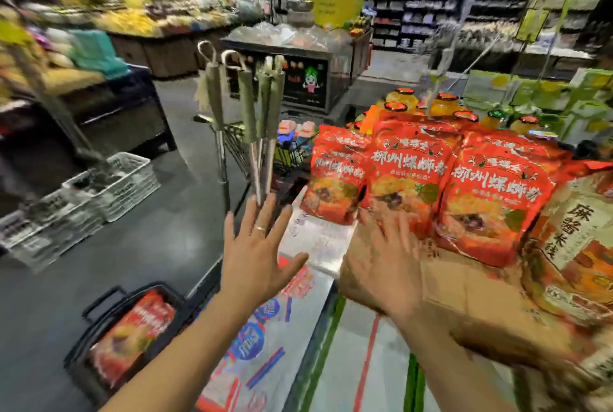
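Several red noodle packets [406, 176] stand upright in a row on a brown cardboard sheet [474, 292] on a shop display. My left hand [257, 252], with a ring on one finger, is raised in the air left of the packets, fingers straight and spread, holding nothing. Blurred by motion, my right hand [386, 259] reaches with spread fingers just below the leftmost packets; it holds nothing. Down at the lower left, a black shopping basket [99, 315] on the floor holds one more red packet [132, 335].
Beige-and-orange packets [574, 245] stand right of the red ones, with orange bottles [444, 104] behind. Folded umbrellas [255, 106] hang on a rack ahead of my left hand. White crates [109, 189] sit on the grey floor at left. Produce stands and shelves fill the background.
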Tool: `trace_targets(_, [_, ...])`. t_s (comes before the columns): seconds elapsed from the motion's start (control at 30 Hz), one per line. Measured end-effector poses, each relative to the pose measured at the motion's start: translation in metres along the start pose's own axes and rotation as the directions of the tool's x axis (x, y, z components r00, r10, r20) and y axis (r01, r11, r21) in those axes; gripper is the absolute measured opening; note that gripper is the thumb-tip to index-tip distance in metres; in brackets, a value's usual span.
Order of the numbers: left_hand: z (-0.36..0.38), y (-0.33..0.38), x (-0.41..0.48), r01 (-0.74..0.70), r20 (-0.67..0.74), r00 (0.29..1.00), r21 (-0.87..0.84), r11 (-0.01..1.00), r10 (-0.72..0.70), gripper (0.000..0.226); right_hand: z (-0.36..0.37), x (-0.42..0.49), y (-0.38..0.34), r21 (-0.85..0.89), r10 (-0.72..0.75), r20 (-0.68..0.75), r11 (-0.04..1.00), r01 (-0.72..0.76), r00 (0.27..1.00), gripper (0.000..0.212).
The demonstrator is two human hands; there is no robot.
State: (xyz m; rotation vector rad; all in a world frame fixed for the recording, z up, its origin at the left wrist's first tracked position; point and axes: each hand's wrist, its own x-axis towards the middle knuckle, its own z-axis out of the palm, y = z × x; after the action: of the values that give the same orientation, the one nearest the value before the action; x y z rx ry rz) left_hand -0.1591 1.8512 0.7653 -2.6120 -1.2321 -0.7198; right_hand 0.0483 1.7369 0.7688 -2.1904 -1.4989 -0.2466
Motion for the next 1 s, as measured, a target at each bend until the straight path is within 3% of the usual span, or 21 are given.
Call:
trace_targets(0.23, [-0.063, -0.137, -0.12, 0.193, 0.062, 0.978, 0.113, 0.975, -0.2, 0.082, 0.053, -0.051, -0.163, 0.12, -0.269, 0.078, 0.958, 0.259, 0.96, 0.079])
trace_targets(0.4, [-0.106, -0.247, -0.215, 0.292, 0.107, 0.946, 0.136, 0.947, -0.307, 0.081, 0.086, -0.09, -0.292, 0.189, -0.362, 0.154, 0.924, 0.332, 0.919, 0.077])
trace_targets(0.6, [-0.138, -0.339, -0.313, 0.377, 0.197, 0.896, 0.139, 0.916, -0.398, 0.081, 0.13, -0.146, -0.398, 0.292, -0.297, 0.325, 0.935, 0.204, 0.898, 0.081])
trace_targets(0.7, [-0.134, -0.372, -0.338, 0.365, 0.264, 0.88, 0.16, 0.917, -0.396, 0.081, 0.151, -0.172, -0.43, 0.239, -0.262, 0.422, 0.956, 0.173, 0.868, 0.081])
trace_targets(0.87, [-0.101, -0.407, -0.33, 0.324, 0.369, 0.858, 0.153, 0.934, -0.358, 0.083, 0.199, -0.192, -0.453, 0.199, -0.192, 0.442, 0.973, 0.113, 0.876, 0.079])
trace_targets(1.0, [-0.054, -0.435, -0.305, 0.272, 0.471, 0.825, 0.154, 0.95, -0.313, 0.086, 0.253, -0.178, -0.458, 0.199, -0.112, 0.49, 0.98, 0.014, 0.864, 0.089])
